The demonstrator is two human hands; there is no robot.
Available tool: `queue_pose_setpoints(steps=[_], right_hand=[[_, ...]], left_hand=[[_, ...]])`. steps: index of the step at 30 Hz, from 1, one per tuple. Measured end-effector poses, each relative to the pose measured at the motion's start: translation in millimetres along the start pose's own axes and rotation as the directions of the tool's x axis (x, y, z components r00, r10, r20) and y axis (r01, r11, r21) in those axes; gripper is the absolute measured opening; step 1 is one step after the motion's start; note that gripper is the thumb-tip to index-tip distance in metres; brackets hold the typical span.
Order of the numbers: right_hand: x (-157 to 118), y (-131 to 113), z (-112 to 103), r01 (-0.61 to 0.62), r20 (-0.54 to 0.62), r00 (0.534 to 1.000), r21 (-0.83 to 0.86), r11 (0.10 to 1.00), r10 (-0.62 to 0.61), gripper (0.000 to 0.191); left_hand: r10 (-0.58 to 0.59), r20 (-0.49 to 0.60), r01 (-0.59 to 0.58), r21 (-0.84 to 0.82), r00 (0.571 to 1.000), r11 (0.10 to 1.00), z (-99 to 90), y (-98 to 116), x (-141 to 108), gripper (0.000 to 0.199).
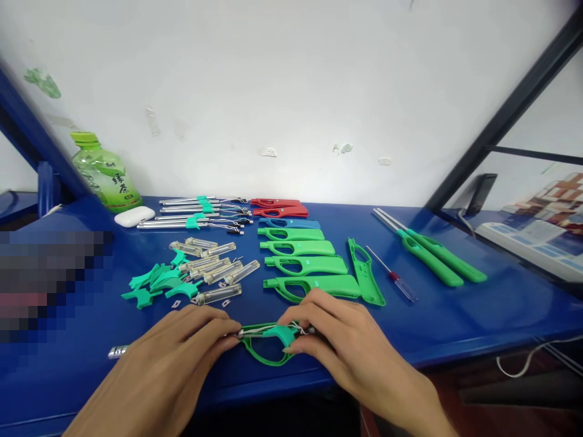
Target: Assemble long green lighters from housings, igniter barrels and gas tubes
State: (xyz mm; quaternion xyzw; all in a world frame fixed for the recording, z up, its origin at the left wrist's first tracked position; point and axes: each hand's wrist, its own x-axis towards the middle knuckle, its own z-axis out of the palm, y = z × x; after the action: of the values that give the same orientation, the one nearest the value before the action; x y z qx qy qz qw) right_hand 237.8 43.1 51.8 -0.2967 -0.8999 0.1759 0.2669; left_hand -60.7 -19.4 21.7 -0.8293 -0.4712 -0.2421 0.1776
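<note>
While the left hand [182, 346] grips the narrow end of an open green plastic lighter shell [266, 362], the right hand [346, 340] is closed around a curved teal plastic trigger [282, 334] lying in it. Both work at the near edge of a glossy blue tabletop [410, 321], which meets a scuffed white wall [291, 73] marked with peeling patches. A silver metal tube [119, 351] sticks out beyond the left hand.

Behind the hands, red, blue and green plastic shells [303, 264] lie in a column, with clear plastic fuel capsules [218, 294], loose teal plastic triggers [166, 280] and silver rods with wires [182, 223] to their left. A green-labelled plastic bottle [107, 176] stands at the wall beside a rounded white case [134, 216]. Rightward lie a clear-handled screwdriver [396, 280] and two long green lighters [432, 255]; past a dark metal post [496, 115], a white power strip [528, 243] rests on another surface.
</note>
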Motion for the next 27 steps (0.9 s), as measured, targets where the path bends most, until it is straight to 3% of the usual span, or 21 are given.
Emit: queue_pose_setpoints(steps=[4, 8, 14, 27], right_hand=[[-1.7, 1.6, 2.8, 0.01, -0.011, 1.0, -0.008, 1.0, -0.01, 0.024], [-3.6, 1.6, 4.1, 0.013, -0.027, 1.0, -0.032, 0.999, -0.014, 0.023], [-4.6, 1.5, 4.4, 0.022, -0.04, 0.999, -0.04, 0.999, -0.023, 0.028], [-5.1, -0.2, 5.4, 0.03, -0.055, 0.998, -0.083, 0.996, -0.035, 0.036]], left_hand=[[0.017, 0.067, -0.018, 0.023, 0.998, 1.0, 6.6, -2.5, -14.0, 0.034], [0.012, 0.173, -0.023, 0.061, 0.985, 0.998, 14.5, -6.6, -31.9, 0.05], [0.053, 0.159, -0.071, 0.111, 0.986, 0.991, 18.3, -3.7, -43.8, 0.073], [0.084, 0.146, -0.093, 0.061, 0.986, 0.994, 14.9, -1.6, -35.4, 0.06]])
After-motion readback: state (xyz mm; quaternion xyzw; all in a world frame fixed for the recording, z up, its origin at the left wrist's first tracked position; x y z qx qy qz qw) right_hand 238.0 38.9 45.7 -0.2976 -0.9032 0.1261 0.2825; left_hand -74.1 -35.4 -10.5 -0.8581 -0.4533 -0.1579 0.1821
